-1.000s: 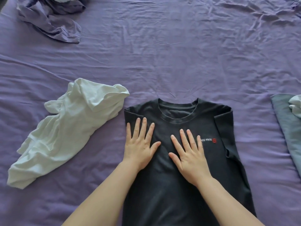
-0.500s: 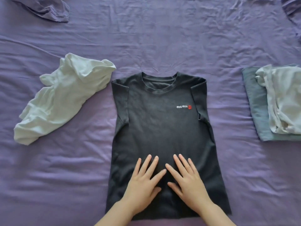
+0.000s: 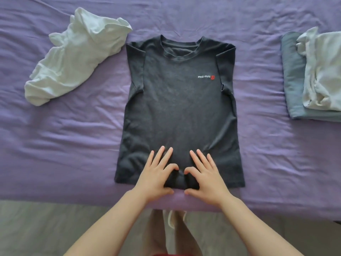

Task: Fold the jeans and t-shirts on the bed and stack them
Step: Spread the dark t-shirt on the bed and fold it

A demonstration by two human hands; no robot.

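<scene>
- The dark grey t-shirt [image 3: 177, 108] lay face up in the middle of the purple bed sheet [image 3: 73, 145], collar far, hem near, close to the bed's near edge.
- Both its sleeves were already turned in over the body, so the side folds looked done; the fold from hem to collar was judged not yet made.
- The left hand [image 3: 156, 174] and right hand [image 3: 204, 174] rested side by side on the hem's middle, fingers spread and fairly straight on the cloth, thumbs at the hem edge; whether they pinched it could not be told.
- At far right sat a stack: a folded blue-grey garment [image 3: 293, 80] with a white garment [image 3: 324, 71] on top, loosely folded.
- A crumpled white t-shirt [image 3: 77, 56] at far left was judged still to be folded.
- The dark shirt showed small white lettering with a red mark on the chest and light wrinkles near the hem.
</scene>
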